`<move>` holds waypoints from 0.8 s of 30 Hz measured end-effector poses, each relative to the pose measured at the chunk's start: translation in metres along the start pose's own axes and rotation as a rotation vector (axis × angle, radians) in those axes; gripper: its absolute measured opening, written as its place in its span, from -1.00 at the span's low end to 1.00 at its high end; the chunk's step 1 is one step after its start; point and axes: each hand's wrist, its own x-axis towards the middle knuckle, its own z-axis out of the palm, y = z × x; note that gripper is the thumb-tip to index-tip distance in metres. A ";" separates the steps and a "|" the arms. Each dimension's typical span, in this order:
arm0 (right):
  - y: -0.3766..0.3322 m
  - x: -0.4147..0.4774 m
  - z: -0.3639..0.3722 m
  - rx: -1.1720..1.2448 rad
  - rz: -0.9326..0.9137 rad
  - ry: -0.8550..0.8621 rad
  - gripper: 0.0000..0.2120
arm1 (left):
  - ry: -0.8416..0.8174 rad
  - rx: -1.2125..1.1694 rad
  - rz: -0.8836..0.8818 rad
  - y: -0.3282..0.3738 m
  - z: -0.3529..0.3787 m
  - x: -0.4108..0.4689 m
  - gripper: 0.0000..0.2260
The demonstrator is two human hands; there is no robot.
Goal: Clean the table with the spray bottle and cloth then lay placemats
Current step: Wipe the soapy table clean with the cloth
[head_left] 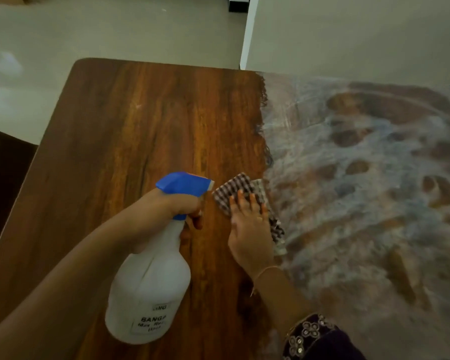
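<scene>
A: Where is the spray bottle [151, 287]?

B: Over the near part of the wooden worktop [140, 126], tilted, with its white body toward the person and its blue nozzle head pointing away. The left hand [185, 203] has its fingers curled round the bottle's neck, just under that blue head.

A: And the cloth [234, 190]?

B: A checked one, lying on the worktop just beyond the bottle's nozzle and a little to its right. The right hand [250, 229] lies flat on it, fingers straight and slightly spread, pressing down. Nothing is gripped there.

A: What about the surface?

B: Left of the bottle and beyond it, the wood shows dark and bare. To the bottle's right, past the cloth, a pale smeared film [361, 178] covers the worktop; the cloth sits right at its edge.

A: Anything else?

B: A thin bracelet [266, 270] on the right wrist, an embroidered dark sleeve [312, 336] right of the bottle's base, and light floor [140, 29] beyond the worktop's far edge.
</scene>
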 end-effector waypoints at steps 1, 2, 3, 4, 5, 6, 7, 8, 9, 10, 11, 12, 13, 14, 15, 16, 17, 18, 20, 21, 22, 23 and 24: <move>-0.002 -0.020 0.003 -0.011 -0.066 -0.014 -0.45 | -0.001 -0.006 0.021 -0.004 0.008 -0.007 -0.84; -0.004 -0.038 0.007 -0.028 -0.143 -0.032 -0.47 | 0.012 -0.015 0.033 -0.009 0.016 -0.015 -0.84; 0.000 -0.057 0.008 -0.033 -0.206 -0.055 -0.48 | 0.003 -0.047 0.040 -0.014 0.029 -0.026 -0.86; 0.008 -0.070 0.006 -0.023 -0.247 -0.085 -0.49 | -0.009 -0.076 0.040 -0.019 0.040 -0.037 -0.90; 0.019 -0.080 0.005 -0.008 -0.265 -0.088 -0.50 | -0.020 -0.094 0.029 -0.022 0.049 -0.049 -0.88; 0.031 -0.087 0.002 0.007 -0.252 -0.081 -0.50 | -0.024 -0.110 0.026 -0.024 0.059 -0.062 -0.84; 0.041 -0.092 -0.002 0.025 -0.210 -0.078 -0.50 | -0.022 -0.141 0.047 -0.028 0.067 -0.072 -0.84; 0.051 -0.100 -0.005 0.053 -0.155 -0.068 -0.50 | 0.004 -0.177 0.070 -0.032 0.076 -0.085 -0.85; 0.060 -0.106 -0.007 0.080 -0.106 -0.046 -0.51 | 0.018 -0.219 0.101 -0.036 0.084 -0.097 -0.86; 0.065 -0.112 -0.008 0.108 -0.065 -0.042 -0.52 | 0.037 -0.250 0.119 -0.037 0.091 -0.111 -0.86; 0.066 -0.117 -0.009 0.110 -0.049 -0.057 -0.50 | 0.044 -0.266 0.131 -0.041 0.097 -0.121 -0.83; 0.061 -0.121 -0.010 0.103 -0.060 -0.091 -0.50 | 0.052 -0.260 0.135 -0.042 0.102 -0.130 -0.79; 0.053 -0.126 -0.010 0.092 -0.097 -0.132 -0.50 | 0.054 -0.249 0.133 -0.044 0.107 -0.137 -0.77; 0.043 -0.132 -0.010 0.093 -0.151 -0.164 -0.50 | 0.069 -0.227 0.120 -0.044 0.110 -0.142 -0.76; 0.030 -0.138 -0.008 0.095 -0.217 -0.196 -0.51 | 0.074 -0.211 0.110 -0.046 0.113 -0.146 -0.76; 0.018 -0.145 -0.005 0.092 -0.284 -0.224 -0.52 | 0.085 -0.197 0.088 -0.046 0.117 -0.149 -0.77; 0.005 -0.152 0.000 0.091 -0.337 -0.245 -0.54 | 0.094 -0.194 0.071 -0.048 0.118 -0.151 -0.80; -0.005 -0.158 0.005 0.092 -0.365 -0.258 -0.56 | 0.111 -0.196 0.052 -0.050 0.120 -0.152 -0.87; -0.017 -0.166 0.013 0.079 -0.369 -0.225 -0.59 | 0.125 -0.193 0.019 -0.053 0.120 -0.154 -0.94; -0.019 -0.168 0.016 0.056 -0.362 -0.186 -0.60 | 0.116 -0.186 0.022 -0.055 0.119 -0.154 -0.90; -0.019 -0.170 0.018 0.034 -0.357 -0.153 -0.60 | 0.102 -0.177 0.029 -0.057 0.118 -0.154 -0.86; -0.018 -0.172 0.020 0.013 -0.357 -0.135 -0.58 | 0.094 -0.158 0.027 -0.060 0.116 -0.155 -0.82; -0.016 -0.175 0.023 -0.013 -0.374 -0.131 -0.55 | 0.090 -0.137 0.017 -0.062 0.113 -0.154 -0.80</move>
